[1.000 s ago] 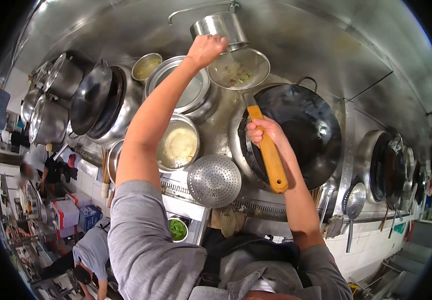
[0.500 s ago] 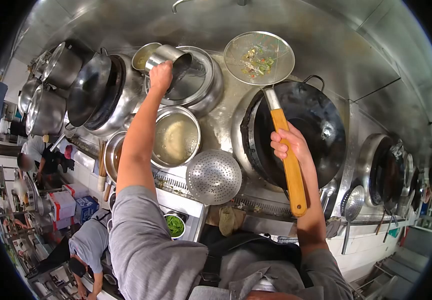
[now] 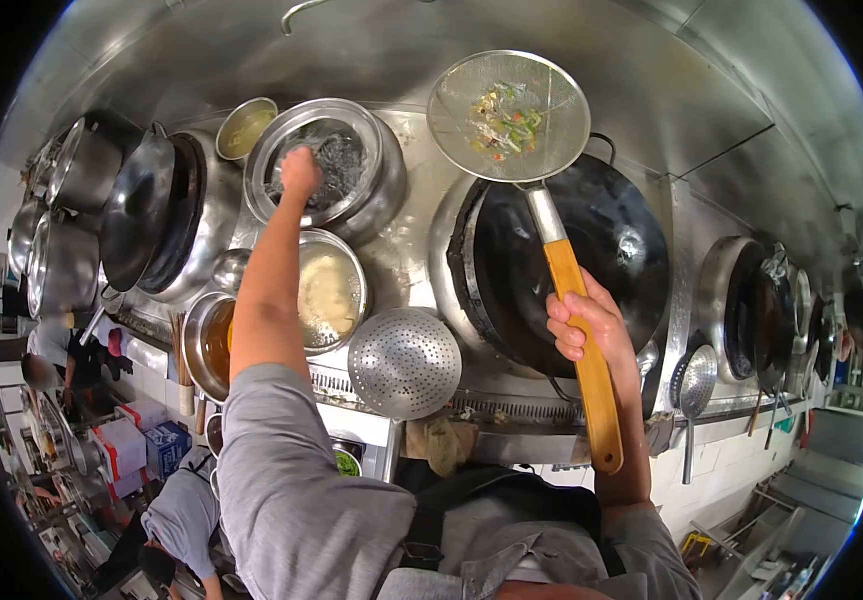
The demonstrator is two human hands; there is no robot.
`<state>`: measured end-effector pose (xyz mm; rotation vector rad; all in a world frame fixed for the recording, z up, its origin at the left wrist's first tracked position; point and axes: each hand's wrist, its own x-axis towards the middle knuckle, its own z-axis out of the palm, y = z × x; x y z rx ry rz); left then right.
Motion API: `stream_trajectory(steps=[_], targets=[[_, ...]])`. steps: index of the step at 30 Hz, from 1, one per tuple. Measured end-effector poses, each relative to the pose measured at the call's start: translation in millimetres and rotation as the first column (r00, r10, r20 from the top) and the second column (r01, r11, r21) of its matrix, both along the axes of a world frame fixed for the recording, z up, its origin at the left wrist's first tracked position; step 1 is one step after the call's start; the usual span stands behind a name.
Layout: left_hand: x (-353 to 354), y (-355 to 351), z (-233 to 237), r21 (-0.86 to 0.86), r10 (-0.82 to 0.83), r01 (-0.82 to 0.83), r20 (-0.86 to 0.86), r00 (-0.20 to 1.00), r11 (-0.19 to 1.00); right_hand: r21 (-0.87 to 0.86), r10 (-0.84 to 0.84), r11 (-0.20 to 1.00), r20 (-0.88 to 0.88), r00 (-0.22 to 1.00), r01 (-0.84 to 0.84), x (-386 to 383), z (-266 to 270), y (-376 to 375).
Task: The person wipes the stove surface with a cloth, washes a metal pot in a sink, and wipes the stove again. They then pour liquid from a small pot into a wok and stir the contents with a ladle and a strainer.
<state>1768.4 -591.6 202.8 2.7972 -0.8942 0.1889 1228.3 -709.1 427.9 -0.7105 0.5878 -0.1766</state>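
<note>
My right hand [image 3: 595, 322] is wrapped around the wooden handle of a fine-mesh strainer [image 3: 452, 115]. Chopped vegetable bits [image 3: 508, 120] lie in its mesh, which hangs beyond the far left rim of a black wok [image 3: 602, 235]. On the left, my left hand [image 3: 302, 173] is closed over a steel pot [image 3: 384, 165] of churning water. The metal cup it gripped a moment ago is hidden now, apparently down in the water. Just nearer to me stands a metal bowl [image 3: 360, 262] with cloudy liquid and something pale, partly behind my left forearm.
A perforated skimmer [image 3: 405, 363] rests at the stove's front edge. A small bowl [image 3: 248, 128] of yellowish liquid stands beyond the pot. Another wok [image 3: 140, 205] is at left, and a slotted ladle [image 3: 698, 380] at right. A co-worker [image 3: 184, 515] bends over at lower left.
My left hand has lowered the metal cup into the pot, and the water there now churns. The strainer remains held in my right hand. The whole view has shifted slightly.
</note>
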Motion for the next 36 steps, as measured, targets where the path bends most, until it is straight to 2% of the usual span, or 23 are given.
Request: stream_trajectory(steps=[4,6,9,12,13,16,17,20,22,25,26,28,31,36], targets=[[17.4,20.5,15.2,-0.231,0.212,-0.239,-0.139,0.967,0.943,0.055,-0.014,0.998,0.030,0.999,0.012,-7.8,2.3,-1.8],[3.2,25.4,45.1,-0.301,0.337,-0.479,-0.417,0.844,0.825,0.090,-0.025,0.996,0.053,0.998,0.020,-13.4,4.1,-1.9],[14.2,33.9,48.3,-0.483,0.256,-0.605,-0.606,0.753,0.633,0.110,-0.046,0.993,0.077,0.996,0.037,-20.4,11.2,-2.0],[36.1,45.3,51.9,-0.610,-0.001,-0.645,-0.727,0.687,0.460,0.074,-0.069,0.995,0.077,0.995,0.064,-25.4,22.8,1.0],[28.0,42.8,66.7,-0.640,-0.043,-0.660,-0.730,0.682,0.394,0.054,-0.082,0.995,0.074,0.994,0.078,-28.2,25.5,1.7],[26.0,36.3,96.1,-0.614,-0.214,-0.702,-0.787,0.579,0.360,0.115,-0.098,0.990,0.149,0.984,0.082,-41.8,25.8,-2.0],[20.0,29.4,103.2,-0.642,-0.272,-0.689,-0.767,0.581,0.336,0.121,-0.098,0.990,0.174,0.980,0.078,-46.3,25.2,-2.1],[0.3,-12.0,124.7,-0.600,-0.362,-0.773,-0.781,0.509,0.207,0.119,-0.177,0.980,0.177,0.968,0.157,-58.2,32.0,6.7],[-5.6,-43.9,129.6,-0.604,-0.504,-0.760,-0.747,0.434,0.239,0.118,-0.219,0.973,0.192,0.957,0.200,-71.3,36.5,12.1],[-42.0,-92.3,140.2,-0.656,-0.501,-0.705,-0.721,0.479,0.269,0.107,-0.286,0.957,0.222,0.932,0.268,-95.2,44.1,24.1],[-47.3,-112.7,127.7,-0.636,-0.506,-0.743,-0.720,0.476,0.206,0.117,-0.321,0.946,0.218,0.922,0.302,-104.5,47.2,28.6],[-58.8,-141.6,101.1,-0.652,-0.516,-0.738,-0.699,0.494,0.176,0.141,-0.398,0.916,0.210,0.893,0.375,-126.5,50.0,37.9],[-95.7,-163.7,81.9,-0.667,-0.440,-0.717,-0.716,0.542,0.202,0.108,-0.505,0.863,0.192,0.842,0.493,-171.0,42.3,49.1],[-114.2,-182.8,4.3,-0.656,-0.447,-0.731,-0.720,0.531,0.189,0.024,-0.639,0.766,0.137,0.757,0.642,-240.5,38.4,72.3]])
